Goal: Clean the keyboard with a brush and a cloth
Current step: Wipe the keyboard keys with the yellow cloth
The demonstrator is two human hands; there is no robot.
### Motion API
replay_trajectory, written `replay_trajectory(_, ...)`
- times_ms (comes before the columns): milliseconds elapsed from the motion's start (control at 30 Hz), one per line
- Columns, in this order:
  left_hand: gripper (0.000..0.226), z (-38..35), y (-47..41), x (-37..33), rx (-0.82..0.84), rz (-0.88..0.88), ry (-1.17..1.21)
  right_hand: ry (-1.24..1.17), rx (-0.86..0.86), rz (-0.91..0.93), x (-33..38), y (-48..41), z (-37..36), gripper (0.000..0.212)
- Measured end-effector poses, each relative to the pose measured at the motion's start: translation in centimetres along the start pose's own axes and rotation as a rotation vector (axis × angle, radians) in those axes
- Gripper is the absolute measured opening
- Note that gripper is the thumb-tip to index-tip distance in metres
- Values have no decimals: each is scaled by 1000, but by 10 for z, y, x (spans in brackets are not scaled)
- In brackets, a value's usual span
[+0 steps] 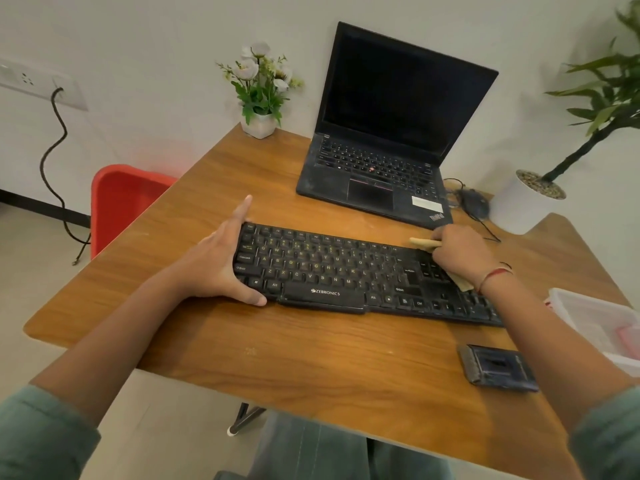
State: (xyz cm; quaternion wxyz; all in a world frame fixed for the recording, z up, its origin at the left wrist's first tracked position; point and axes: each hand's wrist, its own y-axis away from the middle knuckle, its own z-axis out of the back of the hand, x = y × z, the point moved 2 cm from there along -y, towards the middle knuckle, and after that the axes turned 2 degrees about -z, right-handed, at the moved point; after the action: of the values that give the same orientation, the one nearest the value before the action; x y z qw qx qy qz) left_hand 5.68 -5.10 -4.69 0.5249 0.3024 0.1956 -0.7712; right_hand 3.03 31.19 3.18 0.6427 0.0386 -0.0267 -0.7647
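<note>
A: Where is the table (311, 358) bare around the keyboard (346, 275)?
B: A wide stretch in front, a narrow strip behind, more to its left.
A: And in the way?
B: Laptop (374, 178) close behind, phone (498, 367) front-right, clear box (595, 317) beside its right end.

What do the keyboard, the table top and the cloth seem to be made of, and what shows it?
Keyboard: apparently black plastic, matt, with printed legends on moulded keys. Table: wood or wood-look laminate, I cannot tell which; smooth brown surface with grain lines. Cloth, pinched in the right hand: soft tan fabric, probably; it bends limply out of both sides of the grip.
</note>
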Motion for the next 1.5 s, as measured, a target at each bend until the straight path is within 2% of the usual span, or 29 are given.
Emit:
replay_trajectory(333,153,1,2,-2,5,-11,33,-208,2,391,176,13,-14,13)
replay_trajectory(500,156,0,1,-1,-7,-34,75,-279,10,555,234,16,-17,21)
replay_trajectory(567,155,2,1,1,20,-44,85,-300,18,582,237,13,-20,28)
replay_trajectory(667,158,10,-1,4,159,-45,134,-350,1,635,230,8,-25,20)
replay_trajectory(733,159,15,-2,6,223,-36,135,-381,-36,671,229,7,-27,23)
replay_trajectory(833,158,18,-3,8,221,-29,135,-370,-78,728,234,7,-31,26)
replay_trajectory(933,159,19,-1,10,177,-37,150,-278,-96,889,232,14,-32,30)
replay_trajectory(1033,158,19,-1,9,149,-58,142,-234,-44,1064,226,34,-28,39)
replay_trajectory(1167,156,18,-2,13,140,-87,128,-173,28,1294,220,61,-32,39)
replay_trajectory(1267,157,18,-2,12,150,-85,125,-58,-56,1215,223,42,-24,35)
replay_trajectory(1367,156,18,-2,11,140,-83,133,-54,-108,1113,227,33,-19,33)
replay_trajectory(1500,155,18,-1,11,127,-97,147,-142,-24,1221,219,67,-37,34)
